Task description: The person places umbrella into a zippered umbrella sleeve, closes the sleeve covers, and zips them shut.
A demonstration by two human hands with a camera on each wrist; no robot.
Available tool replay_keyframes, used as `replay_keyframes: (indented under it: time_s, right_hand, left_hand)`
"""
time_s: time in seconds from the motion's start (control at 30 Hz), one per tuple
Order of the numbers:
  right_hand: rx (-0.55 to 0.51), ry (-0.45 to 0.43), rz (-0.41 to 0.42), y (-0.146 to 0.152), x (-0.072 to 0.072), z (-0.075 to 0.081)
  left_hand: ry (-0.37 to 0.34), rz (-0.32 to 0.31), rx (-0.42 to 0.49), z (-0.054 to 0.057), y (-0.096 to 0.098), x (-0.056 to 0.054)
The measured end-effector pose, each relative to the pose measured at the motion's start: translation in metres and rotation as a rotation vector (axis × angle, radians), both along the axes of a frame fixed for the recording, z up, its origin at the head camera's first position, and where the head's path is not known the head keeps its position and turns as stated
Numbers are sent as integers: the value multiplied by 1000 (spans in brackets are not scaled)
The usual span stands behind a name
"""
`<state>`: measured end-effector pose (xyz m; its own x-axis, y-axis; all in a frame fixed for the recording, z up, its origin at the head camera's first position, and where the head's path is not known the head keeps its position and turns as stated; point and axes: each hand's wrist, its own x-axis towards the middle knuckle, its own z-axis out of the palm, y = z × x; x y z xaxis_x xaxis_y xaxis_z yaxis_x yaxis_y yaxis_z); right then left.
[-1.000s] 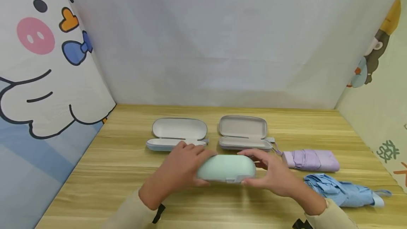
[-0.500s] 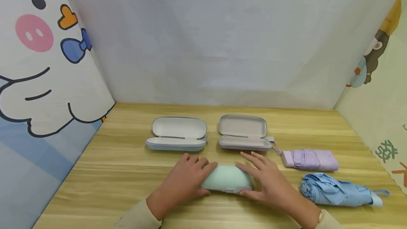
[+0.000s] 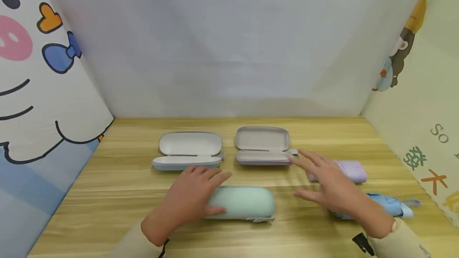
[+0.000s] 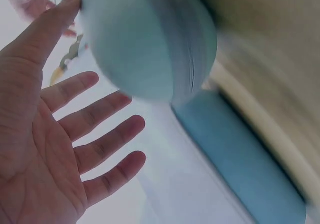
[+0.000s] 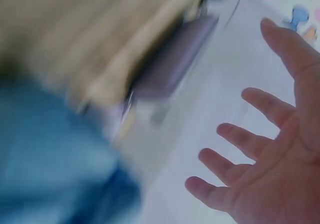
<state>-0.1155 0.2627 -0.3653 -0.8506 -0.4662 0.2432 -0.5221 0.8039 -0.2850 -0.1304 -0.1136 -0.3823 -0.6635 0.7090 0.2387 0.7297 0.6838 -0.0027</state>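
Observation:
A closed mint-green glasses case (image 3: 244, 203) lies on the table in front of me. My left hand (image 3: 190, 194) is at its left end, thumb and fingers spread; whether they touch the case I cannot tell. In the left wrist view the left palm (image 4: 45, 144) holds nothing, with the green case (image 4: 135, 43) beyond the fingers. My right hand (image 3: 333, 182) hovers with spread fingers, partly covering the folded purple umbrella (image 3: 353, 171) and the folded blue umbrella (image 3: 389, 205). The right wrist view shows the right palm (image 5: 275, 169) bare, with the blue umbrella (image 5: 55, 154) blurred beside it.
Behind the green case stand two open glasses cases: a light-blue one (image 3: 188, 166) with a white lining on the left, and a purple one (image 3: 263, 161) with a greyish lining on the right. A pale cloth wall (image 3: 229, 51) closes off the wooden table (image 3: 125, 194) at the back.
The green case was held by both hands, then lowered onto the table. My right hand has let go and moved right toward the umbrellas. The left fingers have loosened. The head view has shifted right.

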Motion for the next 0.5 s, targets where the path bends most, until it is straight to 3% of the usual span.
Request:
replay_keyframes:
  time_s: [0.13, 0.23, 0.5]
  right_hand:
    - [30, -103, -96, 38, -10, 10]
    - [66, -173, -123, 60, -17, 12]
    - [132, -325, -38, 92, -44, 7]
  left_hand:
    - [28, 12, 18, 8, -11, -4]
    - [52, 32, 37, 11, -19, -10]
    - [36, 123, 63, 24, -37, -30]
